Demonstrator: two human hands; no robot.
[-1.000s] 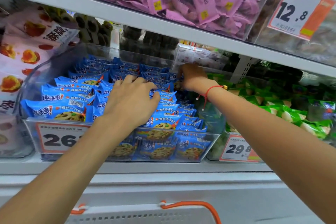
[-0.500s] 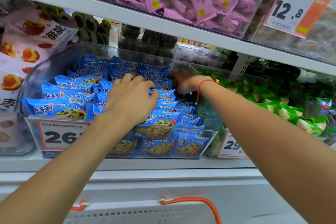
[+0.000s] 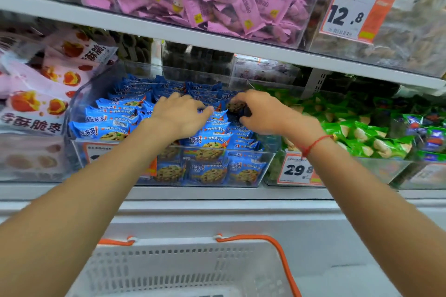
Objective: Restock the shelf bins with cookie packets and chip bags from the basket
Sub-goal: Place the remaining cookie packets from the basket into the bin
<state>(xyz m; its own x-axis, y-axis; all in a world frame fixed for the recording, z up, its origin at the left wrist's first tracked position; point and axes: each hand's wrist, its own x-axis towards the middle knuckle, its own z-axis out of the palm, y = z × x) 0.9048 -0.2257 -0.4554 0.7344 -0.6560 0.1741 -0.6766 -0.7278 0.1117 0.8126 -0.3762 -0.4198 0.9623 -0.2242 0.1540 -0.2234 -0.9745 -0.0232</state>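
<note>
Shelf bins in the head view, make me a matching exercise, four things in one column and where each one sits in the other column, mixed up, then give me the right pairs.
Things:
1. blue cookie packets
2. green packets
3. pink packets
4. white basket

Places:
A. bin on the upper shelf
B. below the shelf, at the bottom of the view
C. clear bin under both hands
D. bin to the right of the blue one

Pairs: 1-C, 2-D, 3-A, 4-B

The left hand rests on the blue packets; the right hand holds one dark packet.
</note>
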